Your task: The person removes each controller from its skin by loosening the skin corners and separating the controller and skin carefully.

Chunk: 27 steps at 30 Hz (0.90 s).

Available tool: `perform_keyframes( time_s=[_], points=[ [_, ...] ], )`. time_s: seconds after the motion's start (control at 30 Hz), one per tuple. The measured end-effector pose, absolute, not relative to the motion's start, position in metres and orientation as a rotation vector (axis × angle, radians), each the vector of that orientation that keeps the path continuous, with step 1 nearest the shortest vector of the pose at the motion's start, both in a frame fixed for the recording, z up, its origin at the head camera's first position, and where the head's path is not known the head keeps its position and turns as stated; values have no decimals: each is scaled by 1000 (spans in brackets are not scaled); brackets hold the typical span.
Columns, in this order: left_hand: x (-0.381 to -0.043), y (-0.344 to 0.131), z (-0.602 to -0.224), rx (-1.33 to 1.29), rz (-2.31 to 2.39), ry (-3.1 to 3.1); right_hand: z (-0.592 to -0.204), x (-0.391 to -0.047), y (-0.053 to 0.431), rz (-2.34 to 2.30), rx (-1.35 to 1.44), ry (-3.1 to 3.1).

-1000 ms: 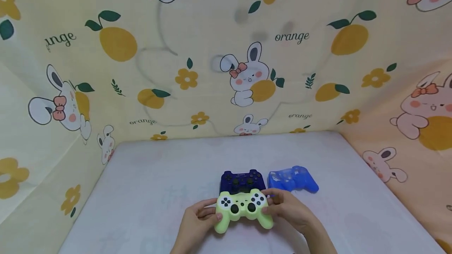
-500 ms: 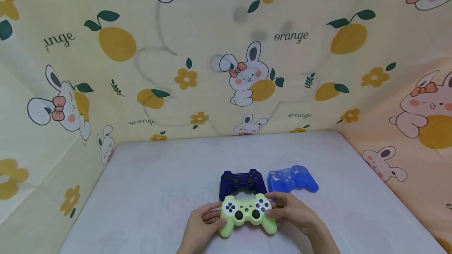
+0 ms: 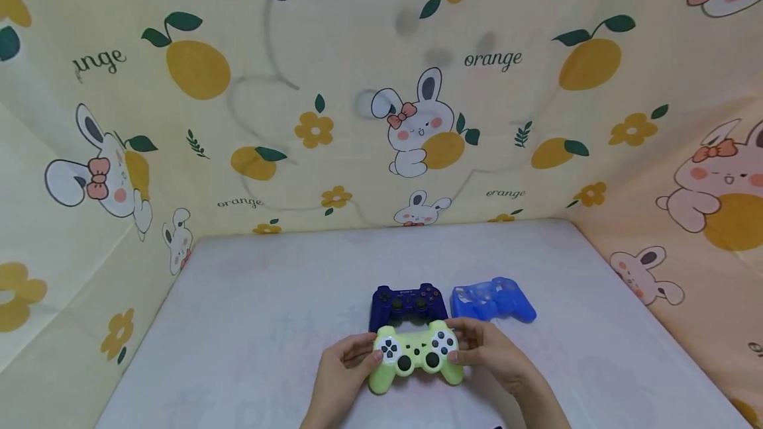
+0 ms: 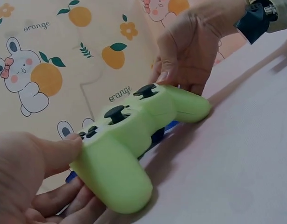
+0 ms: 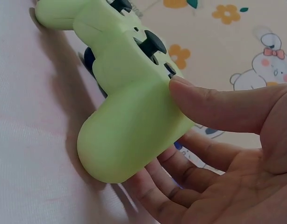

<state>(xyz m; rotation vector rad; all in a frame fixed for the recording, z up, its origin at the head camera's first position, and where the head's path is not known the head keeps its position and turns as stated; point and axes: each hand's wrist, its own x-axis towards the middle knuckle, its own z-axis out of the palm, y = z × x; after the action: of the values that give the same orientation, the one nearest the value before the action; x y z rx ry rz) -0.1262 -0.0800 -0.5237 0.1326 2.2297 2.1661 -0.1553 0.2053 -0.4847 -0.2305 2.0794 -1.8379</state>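
The likeliest trouble was a knock: the green controller [image 3: 416,352] was held midway between the left and right edges of the worktop [image 3: 256,323], just on the near side of the navy controller [image 3: 408,300], and overlapped it in the head view. A small push toward the far edge could have shoved the navy one askew or caught its sticks. The grip looked light, at the ends only, so if one hand had let go first, the smooth shell might have tipped or slid. A wide swing toward the right edge could have brushed the blue controller [image 3: 493,300].

Both hands were partly closed. The left hand [image 3: 342,373] pinched one end, thumb on the face, fingers beneath; the right hand [image 3: 493,357] pinched the other, thumb beside the buttons, fingers bent behind. Whether the handles touched the worktop could not be told.
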Motion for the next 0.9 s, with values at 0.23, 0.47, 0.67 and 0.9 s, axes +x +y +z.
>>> perform_keyframes(
  time_s=[0.23,0.47,0.67,0.9],
  points=[
    [-128,-76,-522,136,2204,2243,-485,-155,206,-1857,-217,2081],
    [-126,-75,-520,163,2217,2231,-486,-156,206,-1849,-229,2072],
    [-127,-75,-521,181,2238,2206,-485,-157,207,-1827,-219,2099],
    [-127,-72,-521,112,2231,2189,-484,-155,208,-1831,-232,2099]
  ],
)
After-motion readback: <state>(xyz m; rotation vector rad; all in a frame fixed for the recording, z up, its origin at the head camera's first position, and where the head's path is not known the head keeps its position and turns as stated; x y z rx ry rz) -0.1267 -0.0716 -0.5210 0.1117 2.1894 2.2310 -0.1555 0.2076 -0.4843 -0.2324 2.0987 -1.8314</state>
